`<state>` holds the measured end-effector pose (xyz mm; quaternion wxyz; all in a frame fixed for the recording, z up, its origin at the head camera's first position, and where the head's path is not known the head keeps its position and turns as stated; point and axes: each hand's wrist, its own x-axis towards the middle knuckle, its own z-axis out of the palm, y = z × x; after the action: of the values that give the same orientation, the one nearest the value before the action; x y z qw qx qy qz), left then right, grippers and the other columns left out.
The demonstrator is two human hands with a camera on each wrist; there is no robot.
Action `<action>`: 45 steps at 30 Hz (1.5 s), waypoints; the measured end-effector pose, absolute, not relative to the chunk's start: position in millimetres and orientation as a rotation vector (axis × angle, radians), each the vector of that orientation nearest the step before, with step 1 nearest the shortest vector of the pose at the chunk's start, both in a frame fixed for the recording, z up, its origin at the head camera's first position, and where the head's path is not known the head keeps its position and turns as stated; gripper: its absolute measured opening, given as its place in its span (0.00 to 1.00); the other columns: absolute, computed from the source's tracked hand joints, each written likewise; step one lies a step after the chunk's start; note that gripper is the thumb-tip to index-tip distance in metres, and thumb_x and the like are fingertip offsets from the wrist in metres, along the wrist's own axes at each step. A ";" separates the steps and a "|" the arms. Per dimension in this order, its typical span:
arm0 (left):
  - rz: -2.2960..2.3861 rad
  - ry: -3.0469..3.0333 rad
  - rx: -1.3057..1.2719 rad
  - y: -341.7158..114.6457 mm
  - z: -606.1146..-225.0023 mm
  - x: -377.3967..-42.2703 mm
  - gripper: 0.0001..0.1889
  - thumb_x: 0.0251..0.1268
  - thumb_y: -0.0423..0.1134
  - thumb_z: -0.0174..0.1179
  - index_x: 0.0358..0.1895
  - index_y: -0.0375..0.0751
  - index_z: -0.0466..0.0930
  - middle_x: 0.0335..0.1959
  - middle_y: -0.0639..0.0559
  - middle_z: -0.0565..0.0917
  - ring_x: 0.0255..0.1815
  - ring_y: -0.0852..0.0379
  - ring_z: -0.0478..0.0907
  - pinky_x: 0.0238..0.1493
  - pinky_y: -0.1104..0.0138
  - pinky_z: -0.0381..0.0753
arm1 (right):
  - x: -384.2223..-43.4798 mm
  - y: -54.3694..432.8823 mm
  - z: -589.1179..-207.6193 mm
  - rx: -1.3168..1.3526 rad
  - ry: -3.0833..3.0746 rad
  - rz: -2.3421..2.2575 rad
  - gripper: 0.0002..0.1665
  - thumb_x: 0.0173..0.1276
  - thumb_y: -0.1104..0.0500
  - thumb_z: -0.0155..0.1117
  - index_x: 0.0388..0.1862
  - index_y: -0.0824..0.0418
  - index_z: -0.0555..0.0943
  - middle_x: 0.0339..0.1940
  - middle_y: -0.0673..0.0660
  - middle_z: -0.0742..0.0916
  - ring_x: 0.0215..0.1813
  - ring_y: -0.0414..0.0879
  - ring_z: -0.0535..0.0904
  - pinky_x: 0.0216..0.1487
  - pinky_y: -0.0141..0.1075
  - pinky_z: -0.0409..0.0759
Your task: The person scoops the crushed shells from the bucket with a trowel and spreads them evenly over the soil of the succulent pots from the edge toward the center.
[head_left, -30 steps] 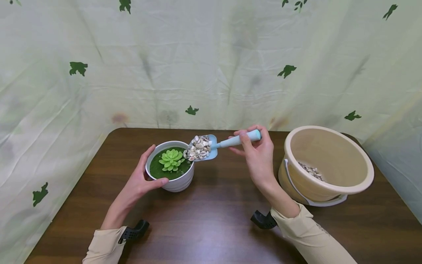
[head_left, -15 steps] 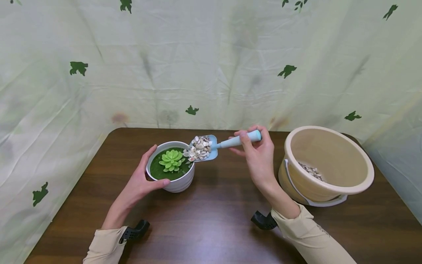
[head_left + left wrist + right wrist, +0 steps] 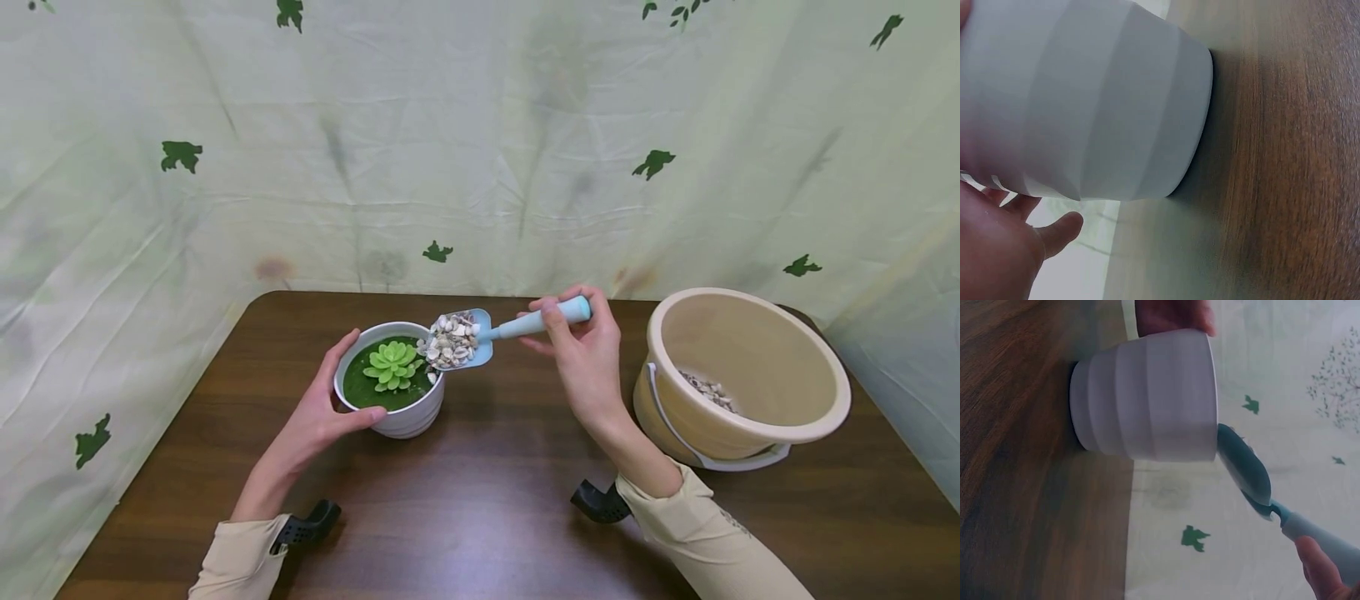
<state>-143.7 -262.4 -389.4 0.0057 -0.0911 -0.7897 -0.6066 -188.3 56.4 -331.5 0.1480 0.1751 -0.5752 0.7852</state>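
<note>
In the head view a white ribbed flower pot (image 3: pixel 408 418) stands on the table with a green succulent (image 3: pixel 393 365) in it. My left hand (image 3: pixel 318 421) grips the pot from its left side, thumb at the near rim and fingers round the far side. My right hand (image 3: pixel 588 358) holds the handle of a light blue hand trowel (image 3: pixel 483 337). Small pebbles or shell bits (image 3: pixel 452 340) heap on its blade. The blade tip lies over the pot's right rim, tilted down toward the pot in the right wrist view, where the blade (image 3: pixel 1244 465) meets the rim.
A beige bucket (image 3: pixel 750 433) with a grey handle stands at the right of the brown wooden table (image 3: pixel 465 517), some of the same pebbles (image 3: pixel 707 389) at its bottom. A pale curtain (image 3: pixel 480 150) with green leaf prints hangs behind the table.
The trowel has shifted slightly down and to the left, and a few pebbles now show inside the pot's right edge. My left hand stays on the pot.
</note>
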 end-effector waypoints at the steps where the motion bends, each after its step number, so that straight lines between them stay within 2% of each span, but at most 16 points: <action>1: -1.891 -2.473 -0.282 -262.3 -389.6 -143.7 0.53 0.53 0.31 0.71 0.79 0.54 0.47 0.73 0.45 0.56 0.68 0.48 0.57 0.55 0.76 0.66 | -188.4 56.4 -331.7 0.504 -1.651 2.258 0.10 0.72 0.64 0.61 0.43 0.64 0.69 0.42 0.67 0.84 0.45 0.64 0.84 0.39 0.50 0.83; 9: -1.897 -2.464 -0.280 -263.0 -390.8 -143.9 0.54 0.52 0.30 0.72 0.79 0.50 0.46 0.73 0.45 0.55 0.68 0.48 0.57 0.55 0.76 0.65 | -189.3 57.2 -332.8 0.497 -1.639 2.264 0.10 0.72 0.65 0.60 0.43 0.64 0.68 0.41 0.67 0.84 0.44 0.62 0.85 0.39 0.51 0.83; 19: -1.961 -2.425 -0.312 -263.7 -390.1 -141.8 0.52 0.54 0.29 0.68 0.79 0.47 0.45 0.72 0.42 0.56 0.65 0.52 0.61 0.55 0.76 0.68 | -189.7 58.1 -331.7 0.498 -1.639 2.258 0.11 0.72 0.64 0.61 0.43 0.65 0.68 0.42 0.67 0.84 0.47 0.69 0.82 0.39 0.51 0.83; 29: -1.863 -2.472 -0.273 -261.3 -392.3 -143.7 0.55 0.50 0.31 0.73 0.79 0.55 0.47 0.74 0.47 0.55 0.69 0.49 0.57 0.58 0.75 0.61 | -189.4 57.9 -330.7 0.512 -1.649 2.242 0.11 0.72 0.64 0.61 0.44 0.65 0.68 0.42 0.66 0.85 0.47 0.72 0.81 0.40 0.50 0.82; 33: -1.822 -2.500 -0.260 -261.3 -392.9 -144.5 0.56 0.49 0.32 0.73 0.79 0.56 0.47 0.74 0.48 0.54 0.70 0.48 0.56 0.59 0.75 0.60 | -190.4 57.9 -330.7 0.521 -1.657 2.231 0.10 0.72 0.64 0.61 0.44 0.65 0.68 0.42 0.66 0.85 0.48 0.71 0.81 0.40 0.50 0.83; 40: -1.932 -2.444 -0.305 -262.5 -392.7 -142.9 0.53 0.53 0.29 0.70 0.79 0.56 0.46 0.73 0.42 0.55 0.66 0.50 0.59 0.55 0.75 0.68 | -191.5 58.0 -329.5 0.530 -1.690 2.216 0.09 0.73 0.64 0.60 0.44 0.64 0.68 0.42 0.66 0.85 0.47 0.66 0.83 0.40 0.49 0.83; 45: -1.924 -2.453 -0.301 -262.5 -391.9 -142.7 0.53 0.53 0.30 0.69 0.79 0.56 0.46 0.73 0.43 0.56 0.66 0.50 0.59 0.54 0.75 0.68 | -191.1 57.3 -327.3 0.528 -1.692 2.222 0.09 0.73 0.66 0.59 0.44 0.65 0.68 0.42 0.65 0.85 0.46 0.61 0.84 0.40 0.50 0.83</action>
<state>-142.7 -262.5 -391.9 0.0047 -0.0960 -0.7832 -0.6143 -191.1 57.3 -327.3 0.1489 0.1838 -0.5886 0.7730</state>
